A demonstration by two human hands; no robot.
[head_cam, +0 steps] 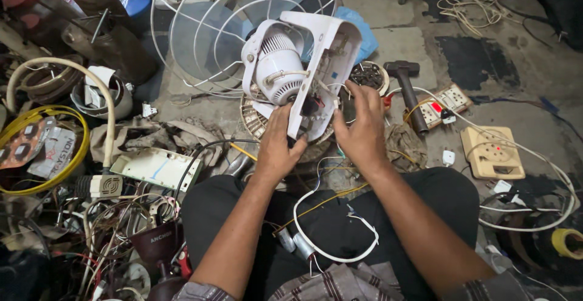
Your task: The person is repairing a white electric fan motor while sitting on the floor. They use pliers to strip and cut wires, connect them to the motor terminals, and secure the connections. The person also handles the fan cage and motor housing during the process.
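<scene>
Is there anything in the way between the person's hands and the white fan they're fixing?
Nothing visible is in the way. The left hand and right hand are already touching the white fan housing, fingers reaching into its open back among the wires.

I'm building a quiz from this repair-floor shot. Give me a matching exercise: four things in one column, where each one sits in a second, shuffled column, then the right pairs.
Things:
1. hammer
2. beige socket box
3. yellow hose coil
4. white fan housing

Places:
A. far left, among the clutter
B. between the left hand and the right hand
C. on the floor right of the hammer, nearer the person
D. just right of the fan, head away from the person

Pairs: 1-D, 2-C, 3-A, 4-B
</scene>
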